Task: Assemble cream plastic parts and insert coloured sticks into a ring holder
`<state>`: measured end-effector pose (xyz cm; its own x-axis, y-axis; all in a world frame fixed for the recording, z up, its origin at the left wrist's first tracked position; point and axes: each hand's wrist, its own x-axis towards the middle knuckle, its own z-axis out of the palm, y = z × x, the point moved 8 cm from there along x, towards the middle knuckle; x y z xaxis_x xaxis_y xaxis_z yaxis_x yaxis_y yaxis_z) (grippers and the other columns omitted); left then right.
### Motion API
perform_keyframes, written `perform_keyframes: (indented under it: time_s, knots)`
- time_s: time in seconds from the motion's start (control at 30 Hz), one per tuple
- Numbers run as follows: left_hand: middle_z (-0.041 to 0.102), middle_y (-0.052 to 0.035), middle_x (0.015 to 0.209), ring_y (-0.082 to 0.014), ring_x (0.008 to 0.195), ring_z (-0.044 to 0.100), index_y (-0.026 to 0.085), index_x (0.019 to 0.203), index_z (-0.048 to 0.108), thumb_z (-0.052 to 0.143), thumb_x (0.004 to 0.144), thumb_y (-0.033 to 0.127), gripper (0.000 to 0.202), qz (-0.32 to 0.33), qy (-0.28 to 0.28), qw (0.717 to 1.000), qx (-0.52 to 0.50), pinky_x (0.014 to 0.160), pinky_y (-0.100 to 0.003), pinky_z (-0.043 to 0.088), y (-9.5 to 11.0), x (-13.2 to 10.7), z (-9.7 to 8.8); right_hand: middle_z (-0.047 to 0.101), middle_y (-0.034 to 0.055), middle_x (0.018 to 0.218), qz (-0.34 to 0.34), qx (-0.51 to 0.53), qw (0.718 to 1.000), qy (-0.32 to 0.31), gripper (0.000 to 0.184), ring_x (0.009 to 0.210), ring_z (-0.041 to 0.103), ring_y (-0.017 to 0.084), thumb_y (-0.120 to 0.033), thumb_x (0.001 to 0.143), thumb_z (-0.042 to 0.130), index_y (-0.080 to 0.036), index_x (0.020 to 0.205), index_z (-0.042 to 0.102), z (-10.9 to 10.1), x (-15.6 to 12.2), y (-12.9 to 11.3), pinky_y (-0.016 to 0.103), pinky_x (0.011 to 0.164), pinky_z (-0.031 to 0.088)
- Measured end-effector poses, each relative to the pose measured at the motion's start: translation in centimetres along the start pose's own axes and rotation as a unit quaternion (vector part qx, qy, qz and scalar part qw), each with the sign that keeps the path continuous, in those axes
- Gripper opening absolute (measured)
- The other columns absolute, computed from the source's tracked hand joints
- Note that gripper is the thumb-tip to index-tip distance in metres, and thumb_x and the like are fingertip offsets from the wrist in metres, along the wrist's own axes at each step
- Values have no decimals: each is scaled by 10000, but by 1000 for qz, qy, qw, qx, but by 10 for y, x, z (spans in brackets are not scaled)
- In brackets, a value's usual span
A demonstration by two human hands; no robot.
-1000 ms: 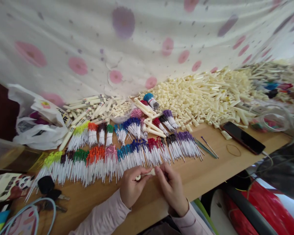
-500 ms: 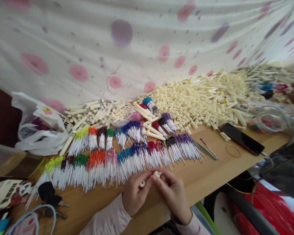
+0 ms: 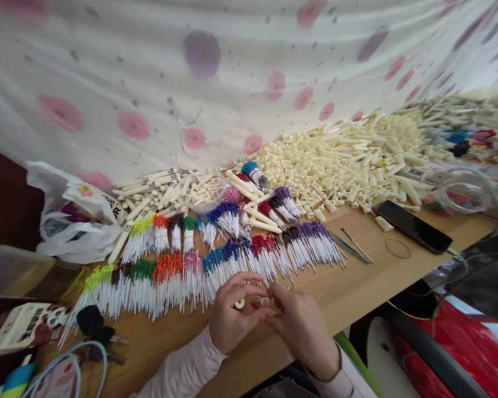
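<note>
Two hands, just in front of the coloured-tip sticks (image 3: 216, 265): left hand (image 3: 228, 323) fingers pinch one cream cap (image 3: 239, 303), right hand (image 3: 302, 327) fingers pinch a second cream cap (image 3: 265, 301).

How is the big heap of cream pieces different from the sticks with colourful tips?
The cream heap is one plain colour; the tipped sticks are white with green, orange, pink, blue, red or purple ends. The cream heap lies jumbled; the tipped sticks lie sorted by colour in rows. Both rest on the wooden table.
</note>
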<state>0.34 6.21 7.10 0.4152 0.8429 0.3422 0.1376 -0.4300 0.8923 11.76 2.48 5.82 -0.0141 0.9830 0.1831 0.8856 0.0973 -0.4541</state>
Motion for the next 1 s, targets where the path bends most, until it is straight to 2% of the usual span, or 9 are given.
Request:
perform_keyframes:
  time_s: [0.2,0.33,0.4,0.47,0.53,0.67,0.77,0.9,1.0]
  knots:
    - [721,-61,932,-181,870,672,190,758,736,733,776,177,21,-26,-19,999,-18,803,-286,513,1,3,3,597,7,528,-25,-21,999,11,45,445,564,168,-188,760,657,-159,761,622,-7,-2,-2,252,466,195]
    - [718,-50,861,-164,813,660,200,790,753,673,841,241,104,-47,1,994,-101,750,-265,512,-2,5,-4,497,-26,514,-5,138,990,-7,235,454,475,129,-372,888,574,-158,827,650,-11,-3,1,239,485,245]
    - [713,-51,861,-168,823,653,202,778,759,675,841,278,129,-82,-9,985,-150,757,-265,508,-8,5,-3,452,-31,523,18,289,955,-59,375,475,437,118,-486,918,508,-162,797,654,-2,-2,0,231,488,278]
    - [707,-49,860,-172,827,647,201,762,759,683,832,314,154,-119,-17,973,-195,769,-270,502,-15,4,0,377,-40,490,65,430,893,-116,536,445,379,109,-556,957,360,-166,701,623,14,-3,-1,229,459,281]
    - [694,-41,836,-166,799,637,196,746,755,683,828,349,188,-154,-3,963,-220,762,-268,493,-23,2,0,325,-50,482,115,501,850,-116,588,426,333,104,-577,969,274,-174,665,577,26,-6,1,230,441,276]
    - [668,-27,793,-157,785,616,188,740,751,694,813,356,192,-183,57,966,-174,765,-257,470,-32,0,-9,365,-65,573,113,436,893,-8,352,487,353,96,-525,847,598,-175,855,558,23,-14,6,212,465,275]
    - [670,-30,793,-160,797,614,187,746,751,689,813,348,185,-168,69,972,-148,775,-259,468,-29,3,-14,383,-58,564,95,378,921,25,280,477,353,91,-437,902,545,-172,812,562,17,-16,4,217,467,252]
    - [676,-35,809,-163,808,619,191,759,749,669,831,328,174,-147,68,979,-125,774,-258,469,-25,4,-17,369,-40,521,123,450,884,-33,498,475,362,104,-521,961,361,-173,657,546,27,-12,4,233,479,277]
    - [674,-34,801,-164,802,618,190,762,746,667,833,329,175,-146,73,981,-108,770,-259,468,-27,3,-17,303,-71,514,155,486,859,-48,467,445,306,101,-580,933,391,-173,800,577,35,-12,7,230,454,255]
